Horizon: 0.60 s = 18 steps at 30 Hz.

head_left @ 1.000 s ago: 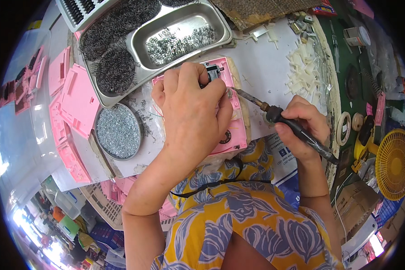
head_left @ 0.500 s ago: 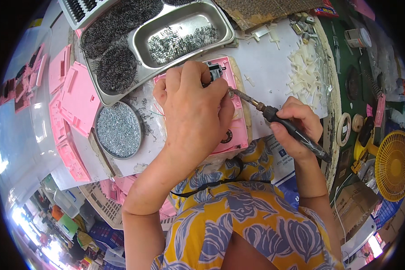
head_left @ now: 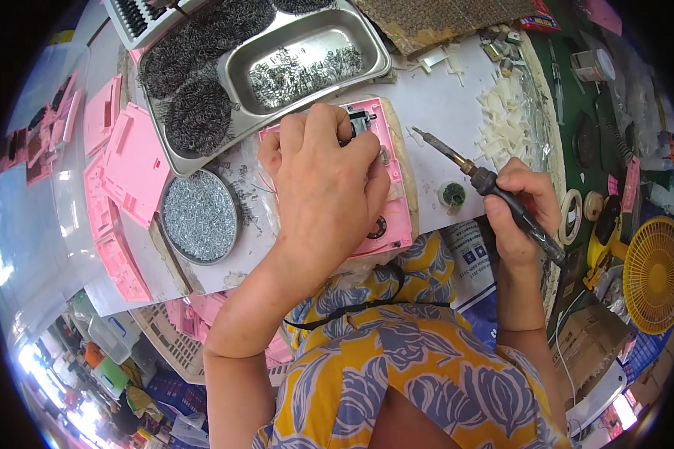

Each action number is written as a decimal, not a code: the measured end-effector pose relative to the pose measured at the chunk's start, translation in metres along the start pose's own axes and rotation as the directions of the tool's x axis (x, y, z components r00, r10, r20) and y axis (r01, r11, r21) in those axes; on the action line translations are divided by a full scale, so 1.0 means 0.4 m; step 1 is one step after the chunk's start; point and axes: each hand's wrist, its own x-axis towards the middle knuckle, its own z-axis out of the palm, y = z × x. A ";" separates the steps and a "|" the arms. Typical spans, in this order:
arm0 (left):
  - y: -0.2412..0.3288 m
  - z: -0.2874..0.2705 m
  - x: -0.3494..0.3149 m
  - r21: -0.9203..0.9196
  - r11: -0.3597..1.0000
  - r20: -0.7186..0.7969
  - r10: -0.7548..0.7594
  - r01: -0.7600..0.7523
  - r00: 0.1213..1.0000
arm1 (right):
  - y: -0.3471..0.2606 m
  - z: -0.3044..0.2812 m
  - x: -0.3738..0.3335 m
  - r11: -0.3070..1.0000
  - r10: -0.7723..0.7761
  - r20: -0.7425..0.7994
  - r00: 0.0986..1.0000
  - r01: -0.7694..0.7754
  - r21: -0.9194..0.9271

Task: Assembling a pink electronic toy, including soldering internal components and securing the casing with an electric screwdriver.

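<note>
A pink plastic housing (head_left: 401, 213) lies before me on a pale pad, with a black part (head_left: 361, 117) at its far side and a round black part near its front edge. My left hand (head_left: 326, 168) rests over it, fingers curled and thumb bent in; whatever they grip is hidden beneath the hand. Thin wires stick out to the left of that hand. My right hand (head_left: 528, 213) is closed round the dark handle of a soldering iron (head_left: 508, 196). The iron's tip points up and left, apart from the housing, above the white table surface.
A metal tray (head_left: 236, 97) of springs stands at the back left, beside a round dish (head_left: 200, 217) of small metal pieces. Pink panels (head_left: 131, 165) lie farther left. Right of the housing are a small pot (head_left: 451, 195), white plastic parts (head_left: 505, 120) and a yellow fan (head_left: 651, 277).
The soldering iron has moved right, away from the housing, with my right hand. The small pot it covered now shows. My left hand has stayed nearly in place.
</note>
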 end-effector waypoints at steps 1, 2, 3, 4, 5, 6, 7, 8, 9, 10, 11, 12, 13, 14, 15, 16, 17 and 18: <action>-0.001 0.000 -0.001 0.003 1.000 0.003 -0.004 0.004 1.000 | 0.001 0.000 0.000 1.000 -0.003 0.002 1.000 0.003 -0.005; -0.001 0.000 -0.003 0.005 1.000 0.007 -0.008 0.008 1.000 | 0.002 0.000 0.000 1.000 -0.005 0.003 1.000 0.005 -0.009; -0.002 -0.001 -0.003 0.004 1.000 0.011 -0.009 0.009 1.000 | 0.001 -0.001 0.001 1.000 -0.006 0.004 1.000 0.006 -0.014; -0.001 -0.001 -0.003 0.006 1.000 0.012 -0.010 0.009 1.000 | 0.001 -0.002 0.002 1.000 -0.007 0.006 1.000 0.007 -0.020; -0.001 -0.002 -0.002 0.008 1.000 0.013 -0.010 0.010 1.000 | 0.000 -0.003 0.003 1.000 -0.007 0.008 1.000 0.008 -0.025; 0.001 -0.003 0.000 0.011 1.000 0.013 -0.010 0.009 1.000 | -0.001 -0.005 0.004 1.000 -0.011 0.005 1.000 0.011 -0.029; 0.002 -0.003 0.001 0.012 1.000 0.010 -0.008 0.008 1.000 | -0.003 -0.007 0.004 0.999 -0.014 0.001 1.000 0.014 -0.034; 0.003 -0.002 0.001 0.012 1.000 0.007 -0.007 0.007 1.000 | -0.005 -0.009 0.005 0.999 -0.017 -0.002 1.000 0.017 -0.039; 0.003 -0.001 0.000 0.015 1.000 0.004 -0.008 0.007 1.000 | -0.006 -0.009 0.006 0.999 -0.013 -0.002 1.000 0.013 -0.040; 0.002 -0.001 0.000 0.009 1.000 -0.010 -0.001 0.001 1.000 | -0.008 -0.010 0.007 0.999 -0.009 -0.002 1.000 0.009 -0.041; 0.001 0.000 -0.001 0.002 1.000 -0.025 0.006 -0.006 1.000 | -0.009 -0.010 0.009 0.999 -0.005 -0.002 1.000 0.005 -0.042; 0.000 0.000 -0.002 -0.006 1.000 -0.038 0.013 -0.013 0.999 | -0.011 -0.010 0.011 0.999 -0.007 0.003 1.000 0.007 -0.045; 0.000 -0.001 -0.002 0.004 1.000 -0.022 0.006 -0.006 1.000 | -0.012 -0.011 0.014 0.999 -0.010 0.008 1.000 0.010 -0.048; 0.000 -0.003 -0.003 0.015 1.000 -0.006 -0.001 0.001 1.000 | -0.012 -0.010 0.016 0.999 -0.013 0.014 1.000 0.014 -0.050; -0.001 -0.004 -0.003 0.026 1.000 0.010 -0.006 0.006 1.000 | -0.012 -0.009 0.017 0.999 -0.015 0.013 1.000 0.015 -0.052; -0.003 -0.010 -0.005 -0.024 1.000 0.008 0.000 0.000 1.000 | -0.011 -0.008 0.017 0.998 -0.017 0.013 1.000 0.017 -0.053; -0.010 -0.024 -0.009 -0.073 0.997 0.005 0.004 -0.004 1.000 | -0.010 -0.006 0.018 0.998 -0.019 0.014 1.000 0.019 -0.054; -0.019 -0.044 -0.015 -0.115 0.993 0.002 0.005 -0.005 1.000 | -0.009 -0.006 0.020 0.998 -0.029 0.020 0.999 0.031 -0.061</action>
